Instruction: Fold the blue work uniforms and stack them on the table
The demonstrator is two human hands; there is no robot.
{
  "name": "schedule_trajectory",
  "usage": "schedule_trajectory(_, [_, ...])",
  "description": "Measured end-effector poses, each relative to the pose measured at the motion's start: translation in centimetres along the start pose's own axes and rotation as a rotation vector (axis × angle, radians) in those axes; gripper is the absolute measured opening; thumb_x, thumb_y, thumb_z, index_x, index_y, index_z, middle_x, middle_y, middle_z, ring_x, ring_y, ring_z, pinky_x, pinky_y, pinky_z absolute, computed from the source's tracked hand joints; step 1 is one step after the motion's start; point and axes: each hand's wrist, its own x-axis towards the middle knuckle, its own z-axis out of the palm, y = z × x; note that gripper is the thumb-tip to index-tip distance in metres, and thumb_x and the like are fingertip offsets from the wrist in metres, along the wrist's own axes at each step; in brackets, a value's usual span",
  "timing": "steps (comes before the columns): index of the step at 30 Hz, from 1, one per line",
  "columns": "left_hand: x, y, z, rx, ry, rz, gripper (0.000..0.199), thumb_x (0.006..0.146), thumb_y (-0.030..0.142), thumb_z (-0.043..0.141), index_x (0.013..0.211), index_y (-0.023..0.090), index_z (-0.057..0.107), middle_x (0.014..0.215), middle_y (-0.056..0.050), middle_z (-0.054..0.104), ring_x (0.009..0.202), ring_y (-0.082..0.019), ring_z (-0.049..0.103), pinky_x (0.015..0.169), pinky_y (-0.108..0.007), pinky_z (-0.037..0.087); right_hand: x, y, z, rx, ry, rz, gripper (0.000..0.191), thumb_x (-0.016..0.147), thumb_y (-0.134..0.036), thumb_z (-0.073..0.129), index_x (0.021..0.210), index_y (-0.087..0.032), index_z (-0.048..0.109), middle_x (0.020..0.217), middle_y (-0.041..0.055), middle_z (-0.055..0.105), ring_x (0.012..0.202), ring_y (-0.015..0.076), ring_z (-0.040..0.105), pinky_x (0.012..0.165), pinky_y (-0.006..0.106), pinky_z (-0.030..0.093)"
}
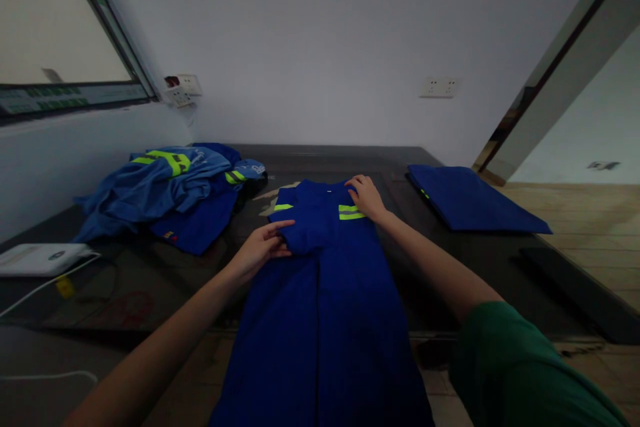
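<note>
Garment btwn L hand, half-open at side edge, & R hand, loosely curled on upper edge; grips unclear.

Matt blue cloth garment; dark tabletop, smooth and faintly glossy, perhaps stone

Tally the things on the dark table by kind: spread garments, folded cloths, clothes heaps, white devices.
Spread blue garment: 1
Folded blue cloth: 1
Heap of clothes: 1
White device: 1
Total: 4
</note>
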Motion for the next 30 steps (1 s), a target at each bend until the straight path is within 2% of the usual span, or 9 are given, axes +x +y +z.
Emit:
schedule_trajectory(3, [0.5, -0.9, -0.3, 0.269, 0.038, 0.161, 0.052, 0.069, 0.011, 0.065, 0.119, 0.017, 0.057, 0.102, -0.007, 0.066, 0.086, -0.02, 0.065, 0.078, -0.034, 0.054, -3.6, -4.1, -3.1, 0.175, -0.014, -0.281, 0.02, 0.091, -0.014, 0.048, 0.102, -0.017, 0.065, 0.105, 0.0084, 0.062, 0.102, 0.0204, 0.051, 0.092, 0.033, 0.042])
schedule_trajectory(5, [0.7, -1.1, -0.3, 0.56, 0.09, 0.356, 0.047, 0.066, 0.01, 0.066, 0.112, 0.019, 0.061, 0.107, -0.007, 0.062, 0.096, -0.023, 0.061, 0.088, -0.038, 0.05, -6.1, -7.0, -4.9, 0.219, -0.147, -0.54, 0.025, 0.089, -0.008, 0.047, 0.103, -0.019, 0.065, 0.105, 0.0068, 0.063, 0.1, 0.0186, 0.052, 0.089, 0.031, 0.043])
schedule_trajectory(8, [0.6, -1.1, -0.2, 1.004, 0.188, 0.611, 0.042, 0.068, 0.009, 0.064, 0.109, 0.021, 0.064, 0.11, -0.009, 0.054, 0.103, -0.026, 0.054, 0.093, -0.044, 0.045, -8.4, -10.2, -6.3, 0.143, -0.321, -0.86, 0.028, 0.088, -0.007, 0.049, 0.104, -0.022, 0.066, 0.112, 0.0053, 0.065, 0.106, 0.0207, 0.051, 0.087, 0.033, 0.043])
schedule_trajectory(10, [0.1, -0.9, 0.0, 1.21, 0.169, 0.736, 0.048, 0.072, 0.01, 0.064, 0.118, 0.024, 0.062, 0.116, -0.01, 0.051, 0.111, -0.029, 0.048, 0.098, -0.049, 0.04, -8.7, -11.1, -6.4, 0.052, -0.369, -0.939, 0.024, 0.089, -0.01, 0.051, 0.102, -0.022, 0.067, 0.112, 0.0057, 0.066, 0.107, 0.0224, 0.051, 0.083, 0.034, 0.044])
schedule_trajectory(13, [-0.6, -0.6, 0.5, 1.342, -0.038, 0.878, 0.05, 0.078, 0.014, 0.063, 0.125, 0.03, 0.059, 0.133, -0.009, 0.048, 0.128, -0.032, 0.037, 0.11, -0.055, 0.023, -8.3, -11.3, -5.9, -0.073, -0.378, -0.948, 0.019, 0.091, -0.015, 0.051, 0.099, -0.022, 0.066, 0.103, 0.0065, 0.067, 0.105, 0.0227, 0.052, 0.08, 0.035, 0.044])
schedule_trajectory(17, [-0.4, -0.5, 0.9, 1.287, -0.275, 0.844, 0.039, 0.085, 0.015, 0.054, 0.121, 0.026, 0.061, 0.134, -0.007, 0.055, 0.128, -0.026, 0.044, 0.116, -0.052, 0.012, -7.8, -10.9, -6.3, -0.08, -0.349, -0.965, 0.017, 0.091, -0.017, 0.05, 0.095, -0.02, 0.066, 0.111, 0.009, 0.062, 0.103, 0.0223, 0.052, 0.082, 0.036, 0.044])
schedule_trajectory(21, [0.3, -0.3, 0.3, 1.15, -0.29, 0.754, 0.032, 0.085, 0.013, 0.048, 0.107, 0.024, 0.068, 0.117, -0.007, 0.066, 0.115, -0.024, 0.057, 0.114, -0.05, 0.021, -7.8, -10.5, -8.0, 0.019, -0.343, -0.878, 0.018, 0.085, -0.011, 0.051, 0.092, -0.019, 0.066, 0.113, 0.0105, 0.059, 0.096, 0.0216, 0.052, 0.081, 0.035, 0.045])
schedule_trajectory(25, [-0.2, -0.3, -0.3, 1.16, -0.302, 0.672, 0.027, 0.083, 0.017, 0.053, 0.102, 0.023, 0.07, 0.115, -0.008, 0.067, 0.112, -0.024, 0.058, 0.107, -0.044, 0.036, -8.0, -10.1, -9.0, 0.145, -0.367, -0.8, 0.021, 0.083, -0.01, 0.048, 0.093, -0.019, 0.065, 0.107, 0.0096, 0.059, 0.093, 0.021, 0.051, 0.081, 0.035, 0.045])
schedule_trajectory(30, [-1.6, -1.2, 1.1, 1.256, -0.292, 0.697, 0.039, 0.087, 0.017, 0.049, 0.124, 0.02, 0.059, 0.129, -0.011, 0.058, 0.117, -0.024, 0.055, 0.102, -0.039, 0.043, -8.1, -10.0, -8.5, 0.233, -0.426, -0.778, 0.018, 0.086, -0.014, 0.051, 0.099, -0.018, 0.063, 0.106, 0.0098, 0.06, 0.097, 0.0218, 0.052, 0.082, 0.036, 0.047])
